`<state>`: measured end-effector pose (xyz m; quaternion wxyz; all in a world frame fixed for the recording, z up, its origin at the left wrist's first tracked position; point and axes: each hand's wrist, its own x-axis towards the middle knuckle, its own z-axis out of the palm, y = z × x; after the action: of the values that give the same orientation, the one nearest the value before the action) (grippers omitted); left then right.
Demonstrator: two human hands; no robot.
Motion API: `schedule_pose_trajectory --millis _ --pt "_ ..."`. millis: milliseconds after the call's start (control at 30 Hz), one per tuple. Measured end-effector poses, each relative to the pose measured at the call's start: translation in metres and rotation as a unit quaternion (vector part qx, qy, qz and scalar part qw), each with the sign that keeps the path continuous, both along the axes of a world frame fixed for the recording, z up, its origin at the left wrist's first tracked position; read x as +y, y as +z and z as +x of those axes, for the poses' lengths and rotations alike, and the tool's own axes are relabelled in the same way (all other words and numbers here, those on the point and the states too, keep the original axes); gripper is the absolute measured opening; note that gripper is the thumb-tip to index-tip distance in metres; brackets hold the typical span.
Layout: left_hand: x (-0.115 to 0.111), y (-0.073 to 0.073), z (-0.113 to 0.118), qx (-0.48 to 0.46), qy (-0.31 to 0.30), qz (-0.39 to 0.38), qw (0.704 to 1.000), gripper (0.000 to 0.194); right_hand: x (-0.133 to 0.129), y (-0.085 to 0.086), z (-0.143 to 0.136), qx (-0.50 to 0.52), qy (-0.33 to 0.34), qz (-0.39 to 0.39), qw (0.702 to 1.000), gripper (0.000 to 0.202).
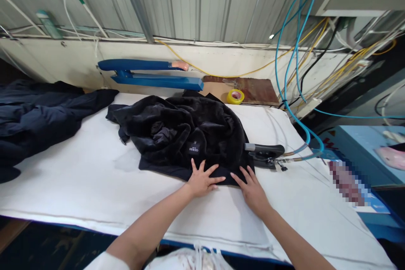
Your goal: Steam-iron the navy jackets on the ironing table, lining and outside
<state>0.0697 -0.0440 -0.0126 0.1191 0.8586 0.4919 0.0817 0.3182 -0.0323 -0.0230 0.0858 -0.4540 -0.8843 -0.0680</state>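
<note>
A black garment with a plush lining lies bunched on the white padded table, its label patch facing up. My left hand rests spread on the garment's near edge, just below the label. Beside it, my right hand also lies with fingers apart on the same edge, near the right corner. Neither hand grips anything. Touching the garment's right side is a steam iron with a black handle, its base partly covered or out of sight, joined to hoses.
Dark navy clothing is heaped at the left. Behind stand a blue sleeve board and a yellow tape roll on a brown board. Blue hoses hang down to the iron. A light blue box stands at right.
</note>
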Motion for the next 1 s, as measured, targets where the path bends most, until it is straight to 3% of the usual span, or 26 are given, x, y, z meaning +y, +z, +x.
schedule_pose_trajectory --millis 167,267,367,533,667,800,1000 --pt "-0.003 0.001 0.002 -0.012 -0.010 0.035 0.999 0.040 0.005 0.013 -0.008 0.005 0.005 -0.014 1.000 0.032" --pt "-0.002 0.002 0.006 -0.025 -0.055 0.019 0.998 0.038 0.003 0.008 -0.003 0.012 0.048 -0.041 0.998 0.036" --pt "0.006 0.002 0.014 -0.024 -0.058 -0.020 0.998 0.036 -0.002 0.002 0.006 0.043 0.055 -0.078 0.995 0.048" --pt "0.016 -0.001 0.026 -0.013 0.002 -0.008 1.000 0.036 -0.004 0.011 0.004 0.035 0.009 -0.107 0.994 0.043" --pt "0.010 -0.006 0.031 -0.021 0.050 -0.005 0.999 0.049 0.001 0.017 -0.004 0.039 -0.027 -0.097 0.994 0.026" --pt "0.005 -0.007 0.031 -0.022 0.074 -0.028 0.997 0.063 -0.001 0.012 -0.006 0.017 -0.069 -0.095 0.993 0.026" --pt "0.008 -0.008 0.026 -0.022 0.184 -0.024 0.982 0.046 -0.016 0.002 -0.011 -0.026 -0.112 -0.059 0.992 0.040"
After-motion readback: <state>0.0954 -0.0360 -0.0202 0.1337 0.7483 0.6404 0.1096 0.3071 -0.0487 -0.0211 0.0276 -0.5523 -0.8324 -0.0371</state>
